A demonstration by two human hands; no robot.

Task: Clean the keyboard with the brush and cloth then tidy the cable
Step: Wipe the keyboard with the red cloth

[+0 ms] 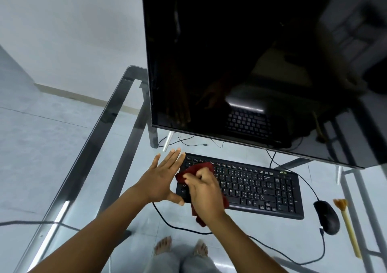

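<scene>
Cloth step underway: right hand (204,191) is clamping its fingers on the red cloth (198,169) at the keyboard's (251,186) 9 o'clock end, left hand (161,176) is sitting just beside that edge, fingers straight and apart; brush (345,220) is lying at 3 o'clock; next move probably calling for rightward wiping, then the cable (182,229).

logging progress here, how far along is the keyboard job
Brushing is probably over: the brush lies set down beside the mouse. In hand: the right hand grips the red cloth on the keyboard's left end, with the left hand open against its edge. Left: likely the other keys, then the cable, loose across the glass.
</scene>
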